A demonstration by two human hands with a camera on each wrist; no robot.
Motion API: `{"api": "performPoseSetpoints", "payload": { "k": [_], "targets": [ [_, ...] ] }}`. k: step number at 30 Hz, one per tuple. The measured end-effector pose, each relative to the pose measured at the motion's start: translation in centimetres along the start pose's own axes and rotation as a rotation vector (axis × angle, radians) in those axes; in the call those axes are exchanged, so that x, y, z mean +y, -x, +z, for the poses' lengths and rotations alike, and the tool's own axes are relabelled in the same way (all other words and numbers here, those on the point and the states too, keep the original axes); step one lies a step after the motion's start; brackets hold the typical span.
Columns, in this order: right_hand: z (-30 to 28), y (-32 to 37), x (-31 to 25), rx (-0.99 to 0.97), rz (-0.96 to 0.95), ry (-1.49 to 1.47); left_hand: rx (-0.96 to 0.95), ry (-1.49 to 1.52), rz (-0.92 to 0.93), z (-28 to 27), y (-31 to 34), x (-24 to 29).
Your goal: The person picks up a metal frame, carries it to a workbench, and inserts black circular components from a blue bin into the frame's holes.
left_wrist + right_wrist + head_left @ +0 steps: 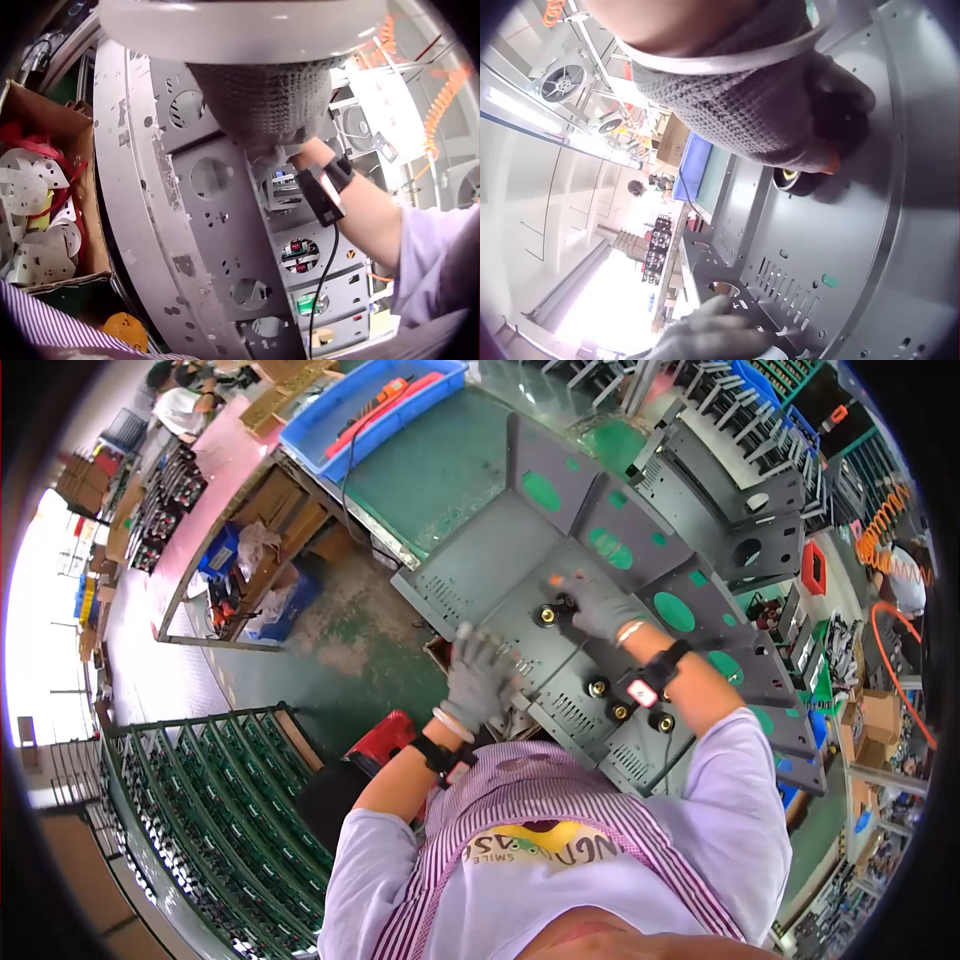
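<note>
Grey metal panels with slots and round holes overlap in a row; the nearest one [530,585] lies under both hands. My gloved right hand [600,608] grips a black part [841,124], its fingers curled round it. Beside those fingers is a black round piece with a brass-coloured centre [547,616], also visible in the right wrist view [786,180]. My gloved left hand [478,678] is at the panels' near edge, fingers extended and somewhat blurred; the right wrist view shows it low down [712,334]. In the left wrist view its glove [266,101] hides its fingertips.
Several more black round pieces [620,712] sit on the panels nearer my body. A blue tray [375,410] with red and orange tools stands at the far end. A green rack [220,810] is at the left, and a cardboard box [94,180] of scraps beside the panels.
</note>
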State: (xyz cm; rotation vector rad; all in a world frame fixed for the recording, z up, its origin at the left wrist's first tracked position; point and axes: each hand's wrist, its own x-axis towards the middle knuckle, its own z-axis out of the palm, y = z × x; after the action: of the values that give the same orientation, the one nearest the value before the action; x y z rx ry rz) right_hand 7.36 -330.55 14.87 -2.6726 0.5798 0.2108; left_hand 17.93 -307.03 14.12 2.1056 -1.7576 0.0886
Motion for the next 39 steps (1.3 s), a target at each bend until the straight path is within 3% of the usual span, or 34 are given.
{"api": "performPoseSetpoints", "payload": {
  "k": [3, 5, 6, 9, 10, 12, 15, 18, 19, 22, 23, 26, 30, 32, 35, 39],
  "targets": [
    [-4.7, 0.5, -2.8, 0.039, 0.153, -0.326, -0.046, -0.001, -0.062, 1.0, -1.5, -5.2],
    [-5.8, -1.9, -4.8, -0.11, 0.27, -0.834, -0.177, 0.051, -0.013, 1.3, -1.6, -6.2],
    [-5.9, -3.7, -6.0, -0.176, 0.32, -1.098, -0.243, 0.064, 0.014, 1.1, -1.7, -6.8],
    [-1.4, -9.5, -8.2, -0.027, 0.334, -1.354, -0.16, 0.111, 0.021, 0.8, -1.7, -6.9],
    [1.2, -12.0, -7.8, 0.017, 0.303, -1.248, -0.143, 0.115, 0.02, 0.8, -1.6, -6.9],
    [4.2, -15.0, -8.6, 0.21, 0.209, -0.647, -0.163, 0.14, 0.03, 0.6, -1.8, -7.1],
    [6.7, -15.4, -9.4, 0.512, 0.016, -0.011, -0.171, 0.179, 0.039, 0.5, -1.8, -7.4],
    [6.4, -15.4, -9.3, 0.471, -0.019, 0.079, -0.039, 0.276, 0.059, 0.1, -1.4, -8.0],
    [5.3, -15.8, -9.1, 0.479, -0.01, -0.077, -0.011, 0.359, 0.053, -0.8, -1.7, -8.4],
    [1.9, -15.1, -10.3, 0.471, 0.435, -0.726, 0.112, 0.373, -0.102, -1.7, -1.7, -10.0],
    [1.6, -14.8, -9.4, 0.425, 0.407, -0.939, 0.147, 0.419, -0.149, -2.1, -1.9, -10.6],
    [-0.5, -11.6, -11.0, 0.067, 0.282, -2.045, 0.257, 0.487, -0.288, -5.0, -3.8, -11.1],
    [-3.3, -7.9, -15.0, 0.004, 0.223, -2.177, 0.422, 0.471, -0.177, -7.5, -6.5, -10.4],
    [-3.6, -7.0, -15.1, -0.058, 0.158, -2.185, 0.438, 0.435, -0.097, -8.3, -7.5, -9.8],
    [-4.0, -5.9, -15.3, -0.037, 0.205, -2.251, 0.384, 0.387, 0.003, -9.3, -7.7, -9.0],
    [-4.1, -5.1, -14.9, 0.059, 0.249, -1.723, 0.302, 0.483, 0.015, -8.8, -7.4, -8.6]
  ]
}}
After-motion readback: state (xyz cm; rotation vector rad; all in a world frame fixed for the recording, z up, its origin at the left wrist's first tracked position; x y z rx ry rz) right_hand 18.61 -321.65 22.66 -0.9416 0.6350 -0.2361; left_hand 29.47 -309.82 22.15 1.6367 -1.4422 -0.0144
